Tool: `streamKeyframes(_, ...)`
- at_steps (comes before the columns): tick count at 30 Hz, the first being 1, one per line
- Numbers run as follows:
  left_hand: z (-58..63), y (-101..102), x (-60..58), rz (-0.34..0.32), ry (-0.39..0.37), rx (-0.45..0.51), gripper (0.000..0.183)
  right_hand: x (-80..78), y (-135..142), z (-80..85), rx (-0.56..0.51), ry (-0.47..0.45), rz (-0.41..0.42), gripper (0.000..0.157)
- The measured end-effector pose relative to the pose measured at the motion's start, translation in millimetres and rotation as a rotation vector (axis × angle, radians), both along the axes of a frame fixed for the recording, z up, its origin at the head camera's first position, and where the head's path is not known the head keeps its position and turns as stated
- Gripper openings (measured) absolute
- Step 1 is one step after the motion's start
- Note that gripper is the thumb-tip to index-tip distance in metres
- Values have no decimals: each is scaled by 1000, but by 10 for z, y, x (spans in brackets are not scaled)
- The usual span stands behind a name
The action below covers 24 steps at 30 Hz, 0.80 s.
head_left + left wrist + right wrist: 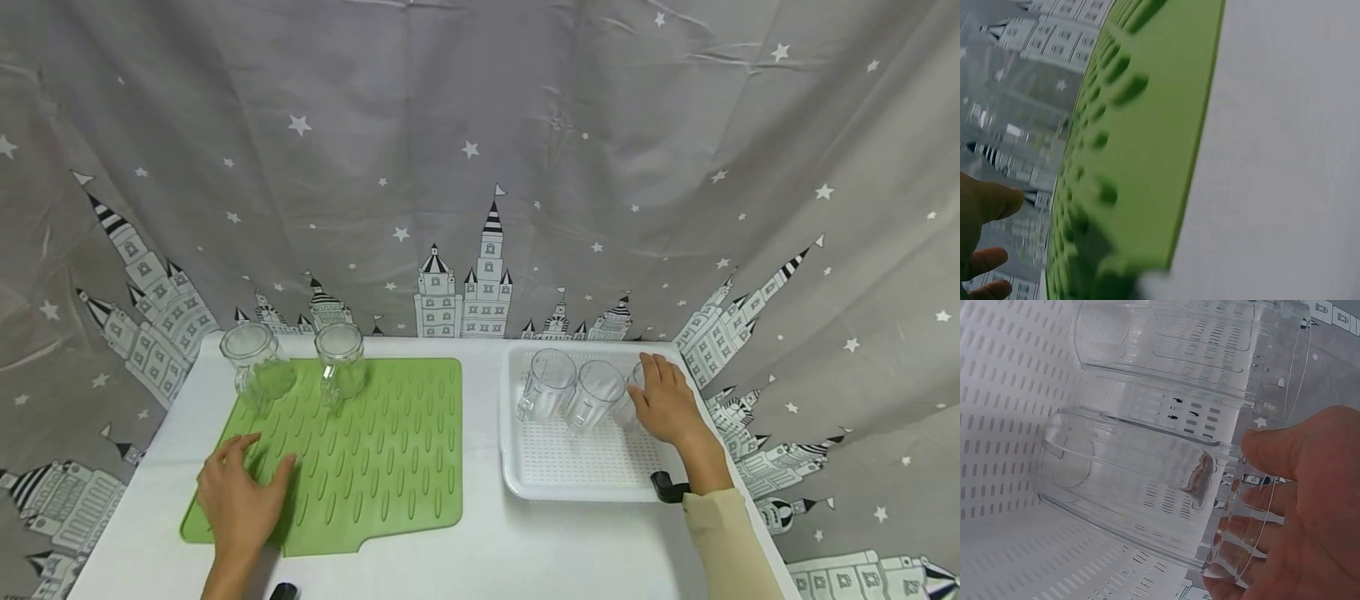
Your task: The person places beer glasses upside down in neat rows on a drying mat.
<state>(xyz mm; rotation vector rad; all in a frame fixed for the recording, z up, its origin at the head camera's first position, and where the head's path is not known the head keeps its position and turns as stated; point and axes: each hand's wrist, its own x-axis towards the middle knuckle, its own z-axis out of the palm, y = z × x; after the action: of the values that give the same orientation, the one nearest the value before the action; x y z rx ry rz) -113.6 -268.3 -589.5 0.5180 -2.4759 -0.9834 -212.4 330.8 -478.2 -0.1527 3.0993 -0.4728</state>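
Observation:
My right hand [666, 402] holds the rightmost clear glass mug [1129, 487] in the white basket [570, 492], thumb on one side and fingers around the other side of its upper end. Two more clear mugs, a left one [551, 379] and a middle one [597, 392], stand to its left in the basket. Over the left part of a green ridged drying mat [397, 450] my left hand [243, 496] hovers with fingers spread and nothing in it. At the mat's back edge stand two clear mugs, one at the corner [258, 358] and one beside it [342, 358].
Mat and basket lie apart on a white-covered table [480, 550]. A grey curtain [465, 100] printed with castles and stars hangs behind and at the sides. Black wrist-camera pieces show near the right wrist [667, 487] and the left wrist [283, 591].

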Motion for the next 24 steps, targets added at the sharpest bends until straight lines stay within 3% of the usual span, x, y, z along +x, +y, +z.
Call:
streamKeyframes(5,-45,-298,96,52,-98,-14,68,10,2,-1,-11,20,8,65)
streamKeyframes(11,-144,-430,161,51,-201,-18,71,27,28,44,-49,-9,0,67)
streamKeyframes(18,-163,-428,155,40,-247,-25,72,55,137,4,-140,-45,-2,79)
streamKeyframes(24,-159,-423,149,41,-227,-29,69,73,219,-1,-142,-7,-3,84)
